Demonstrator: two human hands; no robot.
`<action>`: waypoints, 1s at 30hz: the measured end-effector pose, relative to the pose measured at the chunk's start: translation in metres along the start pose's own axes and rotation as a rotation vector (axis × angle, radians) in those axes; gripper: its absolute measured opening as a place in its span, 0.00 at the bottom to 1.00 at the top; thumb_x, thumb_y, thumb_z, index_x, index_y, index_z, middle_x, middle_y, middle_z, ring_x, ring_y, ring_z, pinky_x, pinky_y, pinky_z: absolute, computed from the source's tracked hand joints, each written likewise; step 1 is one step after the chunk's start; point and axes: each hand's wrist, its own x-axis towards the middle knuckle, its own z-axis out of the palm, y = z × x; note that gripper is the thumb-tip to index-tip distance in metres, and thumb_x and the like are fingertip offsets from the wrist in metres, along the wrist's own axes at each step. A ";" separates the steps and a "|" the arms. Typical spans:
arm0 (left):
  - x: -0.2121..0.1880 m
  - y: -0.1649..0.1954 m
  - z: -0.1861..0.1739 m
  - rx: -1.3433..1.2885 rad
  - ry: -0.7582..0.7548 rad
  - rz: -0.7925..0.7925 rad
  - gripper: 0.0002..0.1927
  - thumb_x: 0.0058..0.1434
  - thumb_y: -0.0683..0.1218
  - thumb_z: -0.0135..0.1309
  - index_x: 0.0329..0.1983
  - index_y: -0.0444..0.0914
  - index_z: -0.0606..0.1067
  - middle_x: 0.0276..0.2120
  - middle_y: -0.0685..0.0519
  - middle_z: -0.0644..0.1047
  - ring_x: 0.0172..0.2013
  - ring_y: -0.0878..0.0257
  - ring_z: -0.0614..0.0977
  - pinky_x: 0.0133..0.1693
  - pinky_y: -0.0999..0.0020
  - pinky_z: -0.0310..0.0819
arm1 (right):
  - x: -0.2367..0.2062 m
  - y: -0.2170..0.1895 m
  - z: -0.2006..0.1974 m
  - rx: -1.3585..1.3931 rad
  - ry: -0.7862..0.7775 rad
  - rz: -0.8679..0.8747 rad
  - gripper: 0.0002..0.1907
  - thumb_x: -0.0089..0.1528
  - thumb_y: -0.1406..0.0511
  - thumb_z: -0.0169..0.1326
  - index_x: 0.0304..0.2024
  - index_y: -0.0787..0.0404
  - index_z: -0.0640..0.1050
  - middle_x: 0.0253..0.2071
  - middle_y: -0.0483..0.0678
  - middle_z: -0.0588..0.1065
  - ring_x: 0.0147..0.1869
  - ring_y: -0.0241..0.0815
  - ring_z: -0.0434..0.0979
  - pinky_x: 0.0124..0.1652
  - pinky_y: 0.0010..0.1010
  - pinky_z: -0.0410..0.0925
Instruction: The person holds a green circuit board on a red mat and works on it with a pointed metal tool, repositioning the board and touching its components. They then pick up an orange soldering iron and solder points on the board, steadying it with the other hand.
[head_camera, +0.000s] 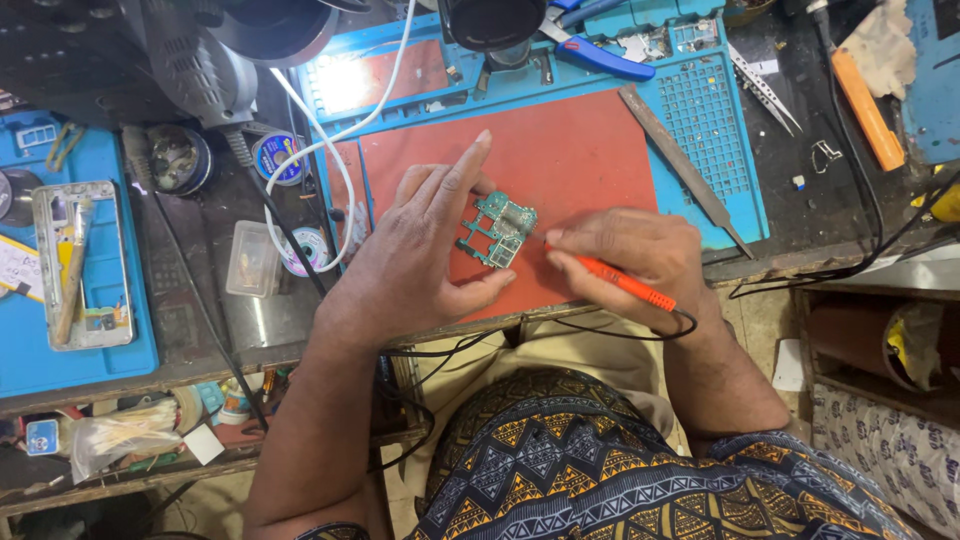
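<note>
A small green circuit board (499, 230) lies on the red pad of a blue work mat (590, 150). My left hand (420, 260) rests on the mat and steadies the board between thumb and fingers, index finger stretched upward. My right hand (630, 255) grips a thin orange probe (615, 280) like a pen, its tip touching the board's right edge. A black cord runs from the probe's rear down over the bench edge.
Blue-handled pliers (600, 58), a metal file (680, 165), tweezers (765, 90) and an orange tool (866, 110) lie beyond the board. At left are a phone frame (80, 265), solder wire reels (275, 155), a white cable (340, 150) and a small clear box (250, 258).
</note>
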 end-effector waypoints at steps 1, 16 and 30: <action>0.001 0.000 0.000 0.002 -0.002 -0.001 0.58 0.50 0.50 0.71 0.77 0.30 0.50 0.54 0.44 0.74 0.51 0.49 0.75 0.56 0.54 0.71 | 0.000 0.000 0.000 -0.003 0.024 0.027 0.10 0.58 0.73 0.65 0.42 0.65 0.83 0.36 0.52 0.82 0.37 0.43 0.84 0.37 0.29 0.74; 0.000 0.000 0.000 -0.029 -0.011 -0.021 0.57 0.50 0.50 0.71 0.77 0.31 0.51 0.54 0.45 0.74 0.52 0.51 0.76 0.56 0.56 0.72 | -0.001 -0.001 0.002 0.027 0.078 0.103 0.10 0.58 0.74 0.65 0.43 0.66 0.83 0.36 0.52 0.82 0.38 0.42 0.84 0.39 0.28 0.74; 0.003 0.002 -0.001 0.029 -0.010 -0.011 0.58 0.49 0.50 0.70 0.76 0.28 0.51 0.53 0.43 0.74 0.50 0.48 0.75 0.55 0.53 0.70 | 0.000 -0.001 0.000 0.023 0.086 0.127 0.09 0.58 0.73 0.65 0.41 0.65 0.83 0.37 0.51 0.82 0.37 0.41 0.84 0.37 0.27 0.74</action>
